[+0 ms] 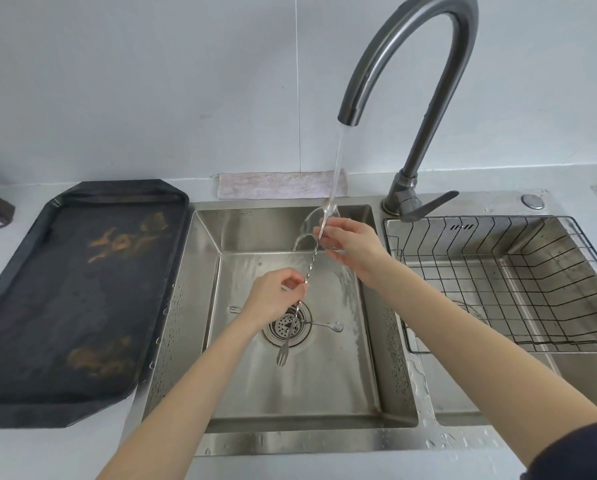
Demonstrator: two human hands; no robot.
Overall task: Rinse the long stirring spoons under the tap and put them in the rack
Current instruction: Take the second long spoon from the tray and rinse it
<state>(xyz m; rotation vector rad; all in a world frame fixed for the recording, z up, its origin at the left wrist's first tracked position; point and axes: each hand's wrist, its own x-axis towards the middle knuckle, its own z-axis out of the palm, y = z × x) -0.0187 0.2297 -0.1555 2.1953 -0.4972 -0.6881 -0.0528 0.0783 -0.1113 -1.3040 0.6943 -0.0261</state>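
— One rack (498, 289), right of frame, has no spoon we can see; nothing's racked.
— Our left hand (276, 292) and right hand (345, 242) pinch a spoon (312, 261) mid-frame under the tap (404, 64); another (324, 326) waits by the drain.

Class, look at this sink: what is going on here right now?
A person is rinsing a long stirring spoon under the running tap. The right hand holds it near the bowl end, in the stream; the left hand pinches the twisted stem lower down. Another spoon lies on the sink floor by the drain. The wire rack on the right holds nothing visible.
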